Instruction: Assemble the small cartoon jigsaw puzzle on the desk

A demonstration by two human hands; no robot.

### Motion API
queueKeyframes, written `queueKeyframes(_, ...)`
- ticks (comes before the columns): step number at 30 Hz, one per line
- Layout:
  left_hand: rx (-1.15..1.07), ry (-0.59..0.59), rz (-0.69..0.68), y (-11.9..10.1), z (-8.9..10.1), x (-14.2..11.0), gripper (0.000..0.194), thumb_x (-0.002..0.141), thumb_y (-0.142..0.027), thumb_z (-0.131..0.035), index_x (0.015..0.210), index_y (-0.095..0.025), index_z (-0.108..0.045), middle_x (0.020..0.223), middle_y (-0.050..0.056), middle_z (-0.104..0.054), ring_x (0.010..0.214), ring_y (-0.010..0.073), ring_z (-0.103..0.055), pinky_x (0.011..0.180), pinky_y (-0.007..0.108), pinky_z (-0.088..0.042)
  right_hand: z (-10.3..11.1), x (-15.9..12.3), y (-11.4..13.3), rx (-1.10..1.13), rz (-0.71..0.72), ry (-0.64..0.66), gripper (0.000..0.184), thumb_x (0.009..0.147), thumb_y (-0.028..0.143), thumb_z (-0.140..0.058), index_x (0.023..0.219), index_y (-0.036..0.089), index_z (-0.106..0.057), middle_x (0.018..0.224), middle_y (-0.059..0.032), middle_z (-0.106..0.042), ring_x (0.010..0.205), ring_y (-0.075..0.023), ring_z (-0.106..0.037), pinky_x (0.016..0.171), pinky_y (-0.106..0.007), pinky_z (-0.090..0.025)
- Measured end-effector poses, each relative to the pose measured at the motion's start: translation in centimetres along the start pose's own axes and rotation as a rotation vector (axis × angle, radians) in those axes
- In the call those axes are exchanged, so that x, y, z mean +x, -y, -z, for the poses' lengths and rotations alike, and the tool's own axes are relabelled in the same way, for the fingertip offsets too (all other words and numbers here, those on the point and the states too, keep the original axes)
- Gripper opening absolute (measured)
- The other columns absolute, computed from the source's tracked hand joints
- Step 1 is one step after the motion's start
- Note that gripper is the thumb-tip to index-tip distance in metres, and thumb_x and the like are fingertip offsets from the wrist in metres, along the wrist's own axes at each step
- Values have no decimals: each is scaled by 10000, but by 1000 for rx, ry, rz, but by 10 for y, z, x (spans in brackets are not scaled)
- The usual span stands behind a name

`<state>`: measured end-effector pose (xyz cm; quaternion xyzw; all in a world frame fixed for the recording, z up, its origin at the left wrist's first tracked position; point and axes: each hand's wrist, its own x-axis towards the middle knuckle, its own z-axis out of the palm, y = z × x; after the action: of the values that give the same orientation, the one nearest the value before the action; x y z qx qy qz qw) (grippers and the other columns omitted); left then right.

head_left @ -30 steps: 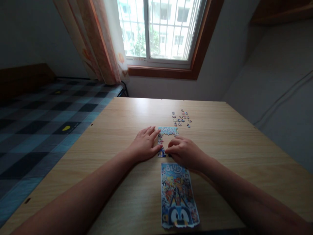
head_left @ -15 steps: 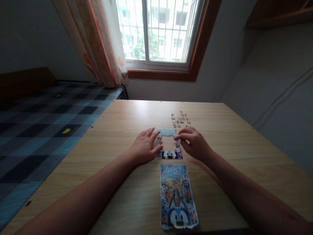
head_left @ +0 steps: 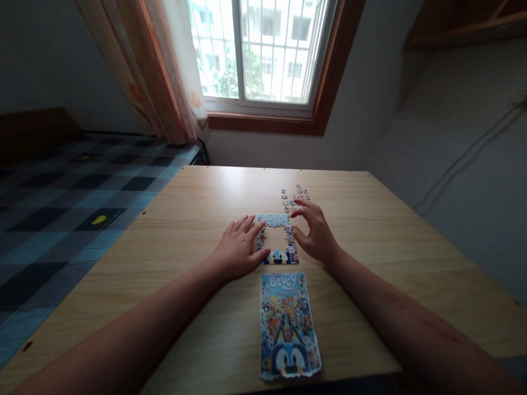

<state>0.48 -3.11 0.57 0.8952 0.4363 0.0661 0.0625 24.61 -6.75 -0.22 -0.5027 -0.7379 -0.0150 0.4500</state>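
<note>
A jigsaw puzzle [head_left: 278, 220] lies on the table, its border joined at top, sides and bottom around a bare middle. My left hand [head_left: 241, 247] rests flat with spread fingers at the puzzle's left edge, the fingertips touching it. My right hand [head_left: 315, 230] is at the right edge, thumb and forefinger apart with nothing seen between them. Just beyond its fingers are several loose puzzle pieces [head_left: 301, 193], some partly hidden by the hand. Nearer to me lies a printed Bluey picture sheet [head_left: 289, 323] with a torn lower edge.
The wooden table [head_left: 206, 219] reaches toward a wall below a barred window [head_left: 272, 60]. To the left stands a bed with a checked cover [head_left: 94, 192], beside a curtain [head_left: 152, 71]. A cable [head_left: 465, 153] runs along the right wall.
My right hand's thumb and forefinger have parted, and the forefinger has moved up toward the loose pieces. My left hand stays on the puzzle. The whole view has shifted slightly.
</note>
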Motion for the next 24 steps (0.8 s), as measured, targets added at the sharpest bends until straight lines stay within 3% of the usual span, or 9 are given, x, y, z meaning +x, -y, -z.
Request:
queueKeyframes(5,20,25,10,-2,1,0,742,911,-590,-511,1546,-240,-352,1653,126,-266,1528,341,-208,1232,574,-184,-5,-7,0,-95,7,249,652,870,347,-654,1476,292,-419,1610,-80,-344,1535,-309,-187,1208,-589,-250)
queueKeyframes(10,40,31,23,-4,1,0,759,911,-602,-501,1554,-231,-343,1653,127,-265,1529,334,-210,1238,558,-173,-9,-10,3,-189,13,455,884,871,442,-691,1600,327,-204,1677,-75,-191,1558,-322,-39,1230,-615,-123)
queueKeyframes(16,50,53,22,-5,-1,2,780,916,-614,-481,1570,-224,-312,1664,140,-226,1533,340,-194,1236,550,-163,-7,-9,3,-229,10,597,833,928,488,-610,1613,320,-166,1681,-87,-176,1558,-329,-30,1210,-645,-101)
queueKeyframes(24,45,69,11,-5,-2,1,777,937,-609,-438,1580,-200,-287,1669,144,-205,1534,349,-182,1237,552,-139,-6,-9,2,-302,33,654,776,971,537,-524,1615,338,-141,1682,-86,-158,1559,-320,-24,1212,-655,-82)
